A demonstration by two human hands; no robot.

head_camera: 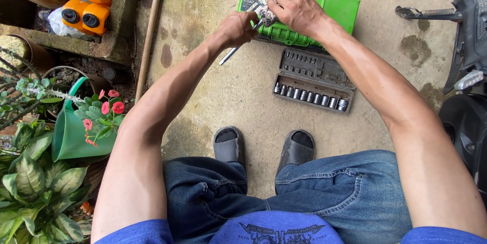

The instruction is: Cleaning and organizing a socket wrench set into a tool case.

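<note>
Green plastic toolbox (324,5) far centre on concrete floor (228,92), lid closed. Grey socket tray (312,79) just near of it, open, row of sockets along near edge. Ratchet handle (234,49) over toolbox's near-left edge, long axis running near-left to far-right. Left hand (237,27) closed around handle. Right hand (297,8) pinching ratchet head, index finger extended; hands almost touching.
</note>
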